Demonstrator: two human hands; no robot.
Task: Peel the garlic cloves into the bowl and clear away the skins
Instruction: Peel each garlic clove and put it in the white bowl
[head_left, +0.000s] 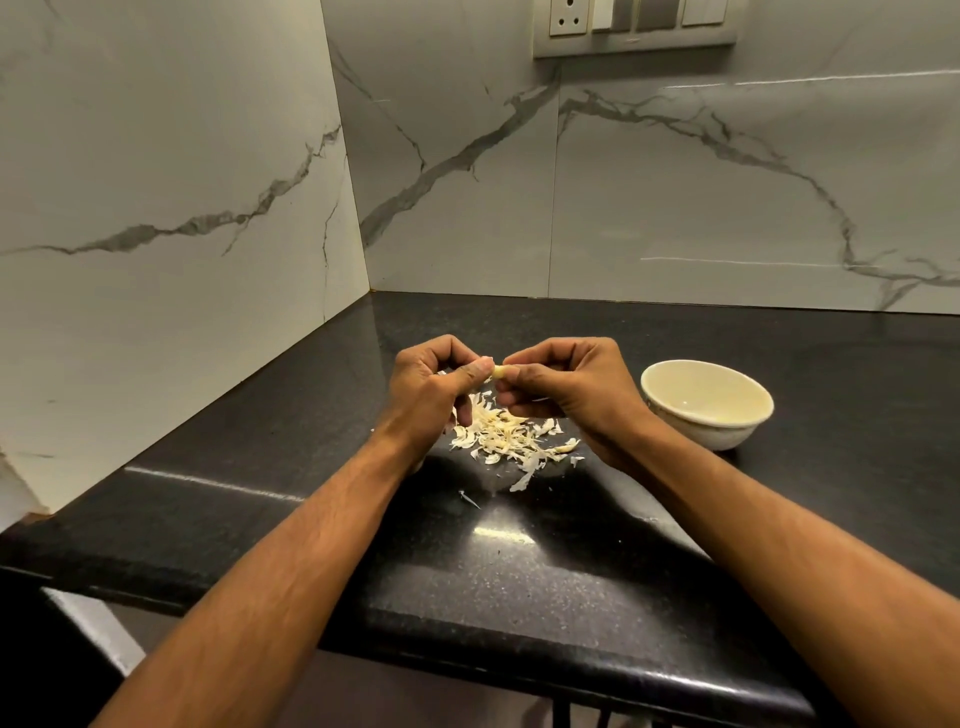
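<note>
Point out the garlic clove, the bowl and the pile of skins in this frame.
garlic clove (499, 371), head view, on its pale end showing between both hands' fingertips.
bowl (698, 439), head view, on its outer front wall.
pile of skins (506, 435), head view, on the middle of the heap.
</note>
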